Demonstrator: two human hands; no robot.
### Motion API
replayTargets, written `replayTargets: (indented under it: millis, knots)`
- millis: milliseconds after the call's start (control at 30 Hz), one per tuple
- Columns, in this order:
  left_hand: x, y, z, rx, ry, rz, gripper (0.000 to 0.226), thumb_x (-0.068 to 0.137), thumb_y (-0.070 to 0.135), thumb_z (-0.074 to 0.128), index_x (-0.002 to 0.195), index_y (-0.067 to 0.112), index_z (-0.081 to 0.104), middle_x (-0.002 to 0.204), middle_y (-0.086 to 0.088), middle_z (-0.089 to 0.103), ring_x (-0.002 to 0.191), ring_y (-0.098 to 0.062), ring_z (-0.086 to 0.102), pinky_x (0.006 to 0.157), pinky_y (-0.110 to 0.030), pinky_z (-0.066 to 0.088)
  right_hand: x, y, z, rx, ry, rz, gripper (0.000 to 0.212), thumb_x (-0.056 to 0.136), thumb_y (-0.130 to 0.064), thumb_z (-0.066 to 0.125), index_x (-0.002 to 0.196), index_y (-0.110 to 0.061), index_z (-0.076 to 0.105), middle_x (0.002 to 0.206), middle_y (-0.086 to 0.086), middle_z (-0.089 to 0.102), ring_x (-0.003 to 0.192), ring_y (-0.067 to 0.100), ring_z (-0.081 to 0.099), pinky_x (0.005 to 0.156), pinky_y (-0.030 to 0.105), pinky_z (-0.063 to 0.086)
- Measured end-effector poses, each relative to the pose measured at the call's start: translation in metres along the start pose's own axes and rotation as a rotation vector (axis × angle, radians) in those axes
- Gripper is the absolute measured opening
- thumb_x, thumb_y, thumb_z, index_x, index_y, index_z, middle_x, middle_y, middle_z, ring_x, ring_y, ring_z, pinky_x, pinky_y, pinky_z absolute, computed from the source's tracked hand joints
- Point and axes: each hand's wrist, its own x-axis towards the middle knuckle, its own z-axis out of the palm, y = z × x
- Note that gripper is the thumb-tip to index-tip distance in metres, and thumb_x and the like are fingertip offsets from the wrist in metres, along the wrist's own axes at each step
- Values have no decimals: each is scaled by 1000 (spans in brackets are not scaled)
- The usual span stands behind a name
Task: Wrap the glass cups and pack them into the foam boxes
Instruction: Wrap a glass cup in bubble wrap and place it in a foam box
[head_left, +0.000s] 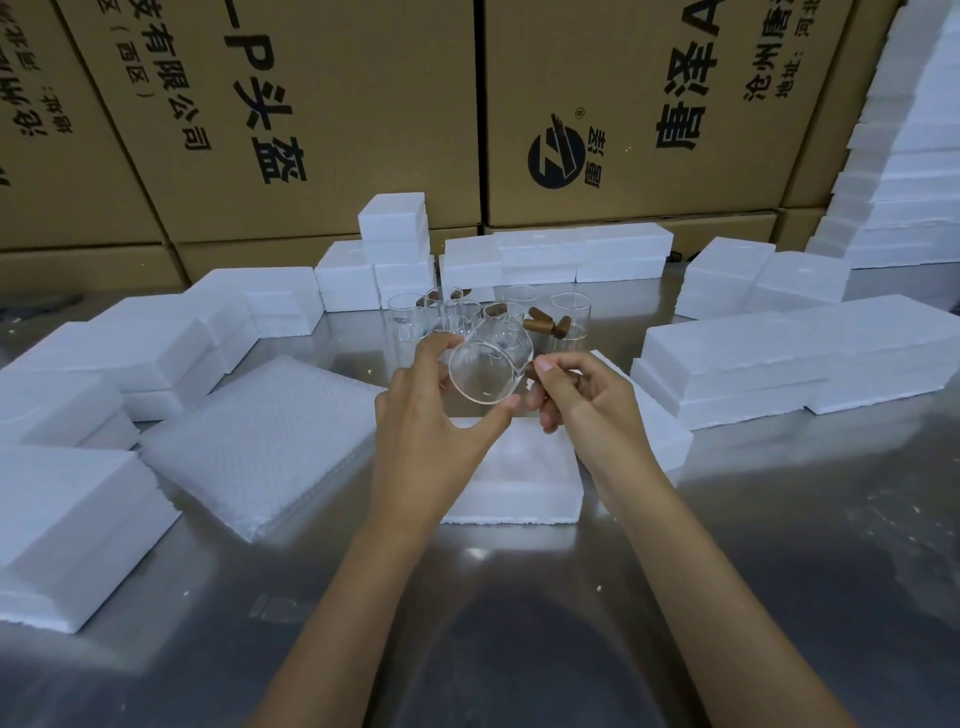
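Both hands lift a glass cup (491, 366) above an open foam box (519, 483): left hand (431, 415) fingers curl round its rim, right hand (582, 395) fingertips pinch its brown handle (531, 370).

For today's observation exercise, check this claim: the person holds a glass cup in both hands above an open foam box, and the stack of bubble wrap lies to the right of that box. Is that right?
Not quite. The head view shows the stack of bubble wrap lying to the left of the open foam box, not the right. The rest stands: the left hand and right hand hold the glass cup above that box.
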Motion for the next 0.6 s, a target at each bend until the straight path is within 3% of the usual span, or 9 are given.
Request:
replayTargets:
  millis: [167, 300, 400, 600]
  knots:
    - [1, 0, 0, 50, 73, 97, 70, 70, 70, 65, 131, 45, 41, 93, 36, 43, 94, -4, 48, 92, -44, 51, 1, 1, -1, -1, -11, 33, 22, 97, -28, 61, 94, -8, 68, 64, 7, 63, 54, 14, 50, 54, 22, 46]
    - [0, 1, -2, 80, 113, 150, 67, 77, 64, 66, 134, 37, 45, 100, 24, 49, 97, -6, 48, 95, -45, 47, 2, -1, -1, 41, -50, 75, 24, 97, -31, 61, 94, -9, 69, 63, 10, 63, 53, 16, 49, 54, 25, 45]
    - [0, 0, -2, 99, 116, 167, 66, 80, 59, 69, 137, 36, 43, 108, 18, 53, 101, -9, 50, 98, -45, 46, 3, -2, -3, 55, -104, 129, 31, 97, -36, 60, 91, -7, 70, 62, 13, 62, 51, 17, 48, 51, 24, 44]
    - [-1, -4, -1, 36, 81, 149, 69, 79, 57, 72, 137, 45, 37, 112, 27, 45, 109, -8, 49, 96, -33, 44, 3, -3, -4, 86, -262, 209, 38, 101, -30, 48, 82, -7, 71, 63, 14, 60, 48, 18, 44, 48, 24, 39]
